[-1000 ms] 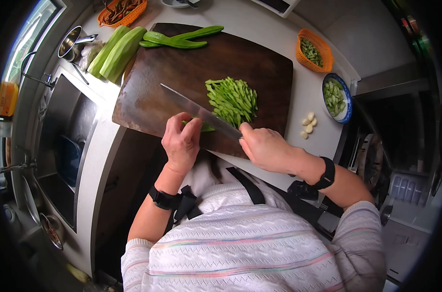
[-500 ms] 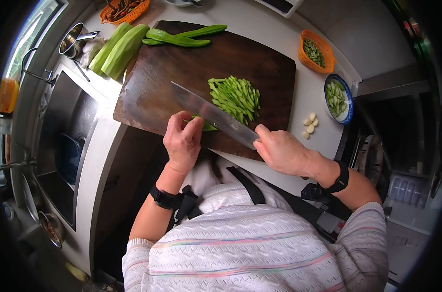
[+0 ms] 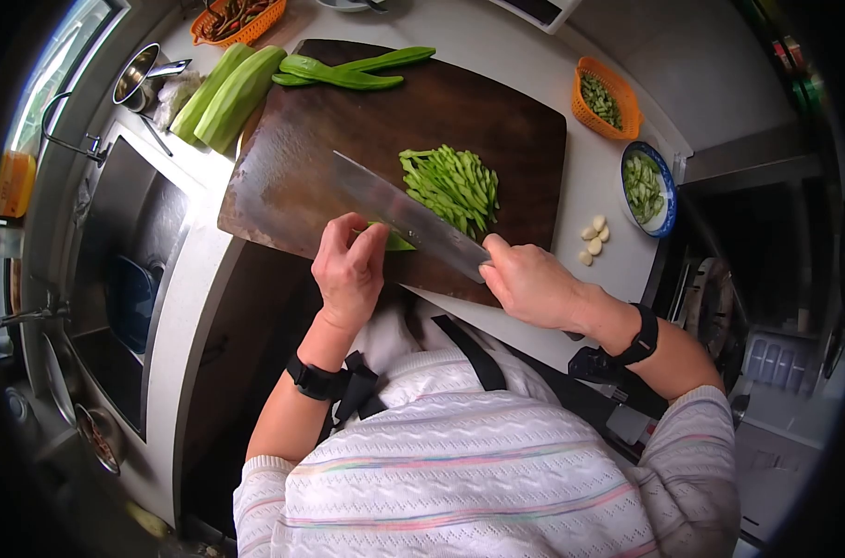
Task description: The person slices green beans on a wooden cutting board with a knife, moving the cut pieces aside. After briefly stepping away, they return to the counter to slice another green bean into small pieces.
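My left hand [image 3: 351, 270] is closed, its fingertips pinching a piece of green pepper [image 3: 400, 242] at the near edge of the dark cutting board [image 3: 506, 107]. My right hand [image 3: 539, 286] grips the handle end of a wide kitchen knife [image 3: 395, 206]. The blade slants across the board toward the upper left, between the pepper piece and a pile of green pepper strips [image 3: 450, 191]. Most of the held piece is hidden behind my left fingers. Whole long green peppers [image 3: 348, 76] lie at the board's far edge.
Two peeled pale-green gourds [image 3: 241, 98] rest at the board's left, near the sink [image 3: 158, 200]. To the right are several garlic cloves [image 3: 594, 240], a blue-rimmed bowl [image 3: 666, 216] of sliced greens and an orange basket [image 3: 633, 123] of chopped greens. Another orange basket [image 3: 263, 23] stands far left.
The knife and my right hand have shifted slightly, a little up and away from my body. My left hand stays on the pepper piece in nearly the same place.
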A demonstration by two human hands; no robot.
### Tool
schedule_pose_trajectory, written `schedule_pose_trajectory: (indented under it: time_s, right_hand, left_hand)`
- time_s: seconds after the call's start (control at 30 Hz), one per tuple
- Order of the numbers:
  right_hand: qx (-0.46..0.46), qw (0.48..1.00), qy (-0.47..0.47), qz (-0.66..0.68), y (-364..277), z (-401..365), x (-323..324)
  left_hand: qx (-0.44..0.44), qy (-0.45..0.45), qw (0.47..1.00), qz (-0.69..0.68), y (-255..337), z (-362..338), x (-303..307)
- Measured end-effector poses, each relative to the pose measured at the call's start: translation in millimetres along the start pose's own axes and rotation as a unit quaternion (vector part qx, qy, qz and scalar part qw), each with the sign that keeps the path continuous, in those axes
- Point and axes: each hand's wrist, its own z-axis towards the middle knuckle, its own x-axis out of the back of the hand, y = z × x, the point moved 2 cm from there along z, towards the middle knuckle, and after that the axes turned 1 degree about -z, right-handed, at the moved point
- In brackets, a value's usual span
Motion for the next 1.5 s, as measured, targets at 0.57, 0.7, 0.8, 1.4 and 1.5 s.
schedule_pose_trajectory:
  time_s: [0.57, 0.7, 0.8, 1.4, 1.5]
  right_hand:
    - [-0.014, 0.999, -0.014, 0.029, 0, 4, -2]
    - [-0.006, 1.0, -0.007, 0.018, -3, -5, 4]
    - [-0.016, 0.999, -0.029, 0.015, -9, -5, 9]
    - [0.002, 0.999, -0.023, 0.027, -11, -1, 7]
    - [-0.022, 0.998, -0.045, 0.033, -14, 6, 4]
  left_hand:
    - [0.006, -0.004, 1.0, -0.01, 0, 1, 2]
    - [0.002, 0.003, 1.0, -0.018, -1, 1, 2]
    - [0.002, 0.001, 1.0, -0.013, -1, 1, 1]
    - [0.008, -0.001, 1.0, -0.025, -2, 1, 2]
    - [-0.001, 0.004, 1.0, -0.025, -3, 1, 1]
